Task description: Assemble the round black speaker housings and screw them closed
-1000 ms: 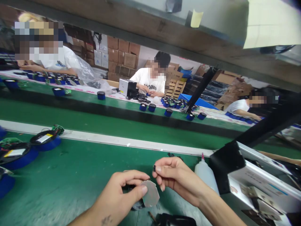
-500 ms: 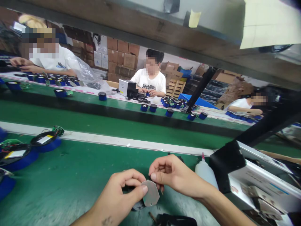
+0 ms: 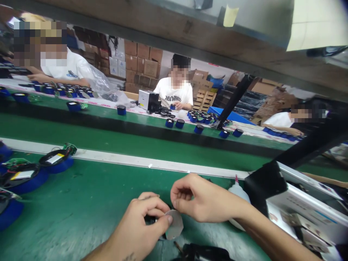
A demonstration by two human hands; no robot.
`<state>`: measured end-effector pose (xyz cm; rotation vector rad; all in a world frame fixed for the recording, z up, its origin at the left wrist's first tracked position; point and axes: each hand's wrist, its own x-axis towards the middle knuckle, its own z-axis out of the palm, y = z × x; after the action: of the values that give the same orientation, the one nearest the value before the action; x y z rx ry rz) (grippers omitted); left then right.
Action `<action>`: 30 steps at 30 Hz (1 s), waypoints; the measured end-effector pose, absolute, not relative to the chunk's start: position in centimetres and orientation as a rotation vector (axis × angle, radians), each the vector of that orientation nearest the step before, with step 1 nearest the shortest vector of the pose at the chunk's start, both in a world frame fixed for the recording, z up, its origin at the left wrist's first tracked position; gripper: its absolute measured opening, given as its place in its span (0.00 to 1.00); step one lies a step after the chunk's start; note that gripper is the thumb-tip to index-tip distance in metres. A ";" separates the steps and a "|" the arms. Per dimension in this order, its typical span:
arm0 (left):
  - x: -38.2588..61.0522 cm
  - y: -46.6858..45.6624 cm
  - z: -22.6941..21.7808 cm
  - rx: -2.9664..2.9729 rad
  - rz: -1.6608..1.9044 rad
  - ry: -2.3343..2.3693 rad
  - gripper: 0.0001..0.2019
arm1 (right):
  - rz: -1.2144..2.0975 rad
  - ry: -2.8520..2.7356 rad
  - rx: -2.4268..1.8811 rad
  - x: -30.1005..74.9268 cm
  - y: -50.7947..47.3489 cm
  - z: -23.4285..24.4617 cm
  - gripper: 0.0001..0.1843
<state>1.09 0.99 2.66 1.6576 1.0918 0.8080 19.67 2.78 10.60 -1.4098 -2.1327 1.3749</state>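
Note:
Between thumb and fingers, my left hand (image 3: 144,219) pinches a thin grey plate (image 3: 175,226), rounded on top with straight-cut lower edges. Dark material shows behind the plate, mostly covered by my fingers. My right hand (image 3: 199,199) is closed in a pinch at the plate's upper edge. Whatever sits between its fingertips is too hidden to name. Just below the plate, a black object (image 3: 203,252) lies at the bottom of the view, partly cut off.
Blue round housings (image 3: 58,165) with wires and green circuit boards stand at left. A white squeeze bottle (image 3: 239,192) is behind my right forearm, beside a white box (image 3: 307,206). Across the green bench (image 3: 103,188), several people handle similar housings. A shelf beam (image 3: 163,40) crosses above.
My right hand has shifted slightly up and left at the plate's edge, its fingers more curled. My left hand keeps its hold. The view has tilted a little.

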 end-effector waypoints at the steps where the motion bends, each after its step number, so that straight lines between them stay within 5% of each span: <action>1: 1.1 1.0 2.6 1.657 0.807 1.096 0.08 | 1.364 -2.175 -1.408 19.5 3.0 10.9 0.07; 11: 0.9 0.9 2.4 1.545 0.806 1.065 0.06 | 1.556 -2.043 -1.396 19.5 3.5 10.7 0.03; 20: 0.7 1.2 2.8 1.621 0.869 1.057 0.08 | 1.690 -1.635 -1.417 19.6 2.7 8.8 0.11; 30: 0.8 1.2 2.6 1.622 0.867 1.060 0.08 | 1.507 -1.867 -1.454 19.4 2.3 9.3 0.07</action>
<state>0.76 1.19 2.59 1.6219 1.0603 0.8667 19.38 2.28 9.26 -1.4537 -1.8672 1.5073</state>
